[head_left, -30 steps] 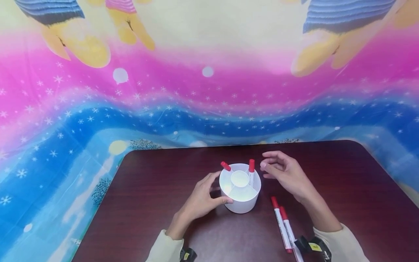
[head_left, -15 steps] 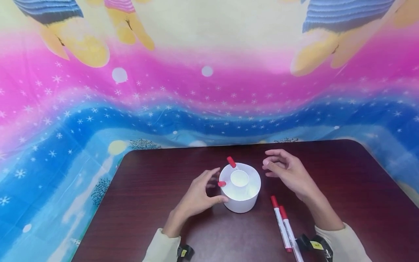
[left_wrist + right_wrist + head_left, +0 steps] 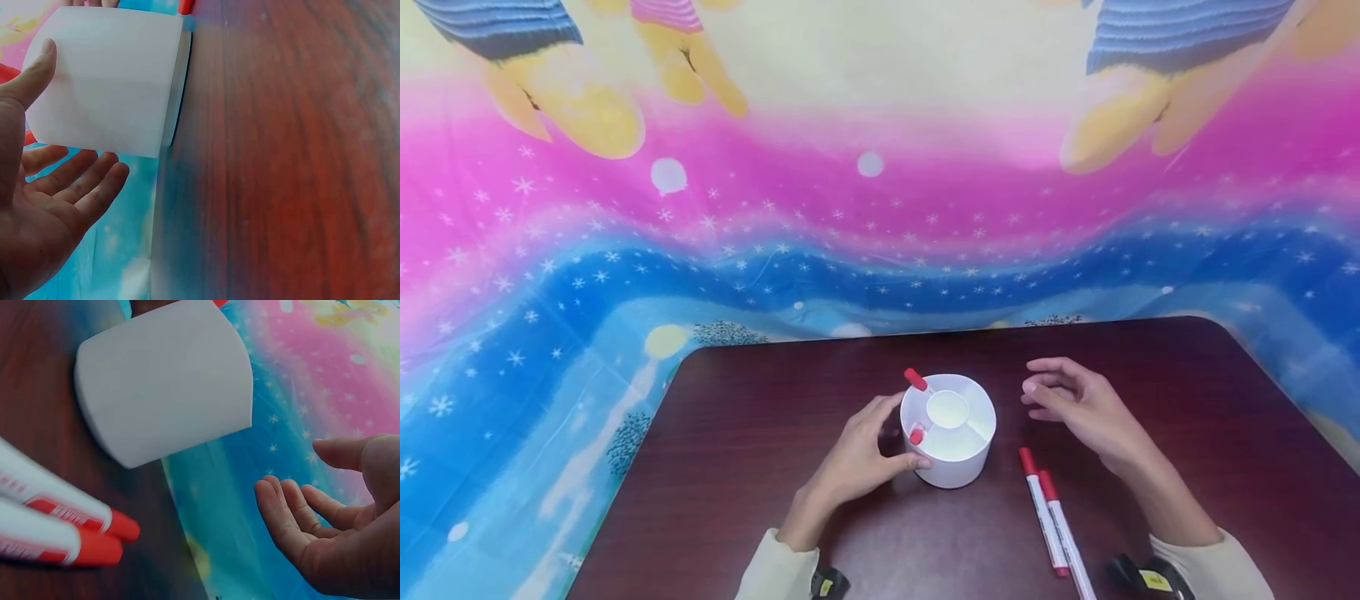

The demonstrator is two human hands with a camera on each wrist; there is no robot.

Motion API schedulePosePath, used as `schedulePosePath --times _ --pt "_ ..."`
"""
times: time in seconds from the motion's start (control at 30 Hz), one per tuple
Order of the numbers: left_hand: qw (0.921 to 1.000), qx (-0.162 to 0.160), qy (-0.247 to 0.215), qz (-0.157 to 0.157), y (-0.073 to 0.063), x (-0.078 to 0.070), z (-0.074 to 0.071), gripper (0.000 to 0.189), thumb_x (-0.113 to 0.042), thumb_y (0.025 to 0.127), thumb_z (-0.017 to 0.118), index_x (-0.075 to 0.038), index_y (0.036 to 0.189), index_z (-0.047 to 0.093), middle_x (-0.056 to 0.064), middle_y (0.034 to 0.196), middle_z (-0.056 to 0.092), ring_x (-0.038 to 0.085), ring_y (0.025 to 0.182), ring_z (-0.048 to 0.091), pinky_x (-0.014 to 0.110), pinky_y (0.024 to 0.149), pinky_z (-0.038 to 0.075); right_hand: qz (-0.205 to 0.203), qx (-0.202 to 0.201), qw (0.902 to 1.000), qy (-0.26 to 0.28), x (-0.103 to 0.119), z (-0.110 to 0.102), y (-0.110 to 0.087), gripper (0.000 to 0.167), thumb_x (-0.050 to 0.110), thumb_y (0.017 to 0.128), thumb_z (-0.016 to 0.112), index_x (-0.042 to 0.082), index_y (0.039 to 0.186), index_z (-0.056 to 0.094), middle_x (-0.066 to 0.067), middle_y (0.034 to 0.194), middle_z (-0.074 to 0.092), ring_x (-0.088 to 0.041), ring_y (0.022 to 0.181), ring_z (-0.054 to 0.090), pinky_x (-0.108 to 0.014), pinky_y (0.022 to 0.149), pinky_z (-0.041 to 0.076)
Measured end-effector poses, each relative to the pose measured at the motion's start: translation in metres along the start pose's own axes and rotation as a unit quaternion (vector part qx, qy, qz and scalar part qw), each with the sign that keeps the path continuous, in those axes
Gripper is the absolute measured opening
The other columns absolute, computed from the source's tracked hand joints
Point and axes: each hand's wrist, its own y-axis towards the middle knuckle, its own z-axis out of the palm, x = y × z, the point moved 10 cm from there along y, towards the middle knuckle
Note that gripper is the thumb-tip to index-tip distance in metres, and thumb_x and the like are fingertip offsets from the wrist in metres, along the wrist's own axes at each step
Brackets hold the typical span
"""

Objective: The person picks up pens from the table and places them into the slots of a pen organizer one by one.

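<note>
A white round pen holder (image 3: 953, 471) with a central cup and divided outer ring stands upright on the table. Two red-capped markers lean in its ring: one red cap (image 3: 915, 379) pokes out at the far left, the other cap (image 3: 916, 436) at the near left. My left hand (image 3: 853, 454) grips the holder from the left, thumb at the near rim and fingers along the far-left side; in the left wrist view the thumb overlaps the white wall (image 3: 109, 81). To the right, my right hand (image 3: 1078, 408) hovers apart from the holder with loosely bent fingers, holding nothing.
Two more red-capped markers, a left one (image 3: 1042, 512) and a right one (image 3: 1063, 533), lie side by side on the dark wooden table (image 3: 760, 433), right of the holder. A colourful patterned cloth (image 3: 820, 208) hangs behind the table.
The holder has turned counterclockwise under my left hand, carrying its two markers round to the left side. My right hand has drawn slightly farther right, away from the holder.
</note>
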Motion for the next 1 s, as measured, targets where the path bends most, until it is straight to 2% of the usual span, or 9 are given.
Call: schedulePosePath --times 0.23,0.53,0.67,1.0 --pt "0.9999 -0.002 0.010 -0.003 0.001 0.001 0.000 0.093 -0.042 0.080 0.097 -0.023 0.159 0.051 -0.004 0.137 0.066 0.013 0.115 0.068 0.033 0.099 0.063 0.017 0.005 0.9997 -0.017 -0.014 -0.008 -0.012 0.049 0.017 0.108 0.067 -0.009 0.146 0.050 -0.003 0.113 0.070 -0.006 0.097 0.077 -0.028 0.085 0.067" --pt "1.0000 0.000 0.006 -0.006 -0.002 0.002 0.001 0.092 -0.042 0.080 0.097 -0.021 0.158 0.052 -0.004 0.136 0.066 0.013 0.113 0.068 0.033 0.099 0.063 0.059 0.016 0.9979 -0.023 -0.040 -0.006 -0.030 0.054 0.018 0.107 0.068 -0.010 0.149 0.049 -0.024 0.123 0.067 -0.012 0.100 0.077 -0.033 0.086 0.067" --pt "1.0000 0.000 0.006 -0.005 -0.003 0.003 0.002 0.092 -0.042 0.080 0.097 -0.021 0.158 0.053 -0.004 0.134 0.066 0.013 0.112 0.069 0.033 0.099 0.063 0.079 0.017 0.9961 -0.036 -0.051 -0.006 -0.038 0.055 0.020 0.107 0.068 -0.009 0.150 0.049 -0.026 0.125 0.067 -0.017 0.098 0.078 -0.034 0.086 0.067" --pt "1.0000 0.001 -0.001 -0.005 -0.001 0.002 0.001 0.092 -0.042 0.080 0.097 -0.021 0.158 0.052 -0.004 0.135 0.066 0.013 0.113 0.069 0.032 0.098 0.063 0.113 0.029 0.9918 -0.051 -0.066 -0.007 -0.054 0.061 0.025 0.105 0.071 -0.009 0.152 0.049 -0.025 0.125 0.067 -0.018 0.101 0.077 -0.033 0.087 0.067"
